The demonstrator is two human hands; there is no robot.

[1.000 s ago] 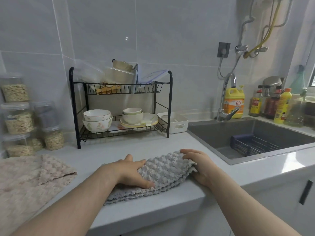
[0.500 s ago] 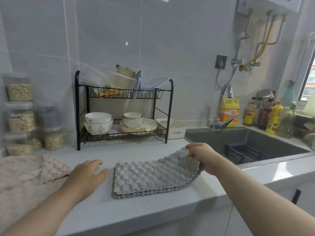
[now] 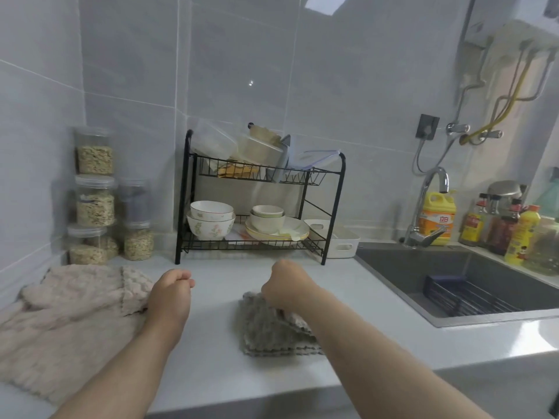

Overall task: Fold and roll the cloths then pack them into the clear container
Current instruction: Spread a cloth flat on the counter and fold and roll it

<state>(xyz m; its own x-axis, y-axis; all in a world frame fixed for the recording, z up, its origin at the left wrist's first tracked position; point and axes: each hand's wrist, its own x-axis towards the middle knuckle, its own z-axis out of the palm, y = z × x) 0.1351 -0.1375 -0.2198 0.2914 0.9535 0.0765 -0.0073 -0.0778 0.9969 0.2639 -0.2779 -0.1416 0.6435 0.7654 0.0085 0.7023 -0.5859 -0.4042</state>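
right hand [image 3: 287, 287]: grip curled on far edge of grey cloth [image 3: 266, 331] | grey cloth: folded, near-centre of surface [image 3: 217, 358], left of sink [image 3: 408, 267] | left hand [image 3: 171, 297]: fist, holding nothing, beside beige cloths [image 3: 69, 313]

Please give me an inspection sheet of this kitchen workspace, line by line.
Surface: pale countertop, tiled wall behind.
Job's things: folded grey cloth on the countertop; beige cloths heaped at left; clear containers atop the dish rack.
Clutter: bowls in the dish rack; grain jars; white tray.
Grips: left grip curled, nothing seen in it; right grip pinches the grey cloth's edge.
Cables: grey cord hangs from wall socket; yellow hose.
Surroundings: sink, faucet, bottles.
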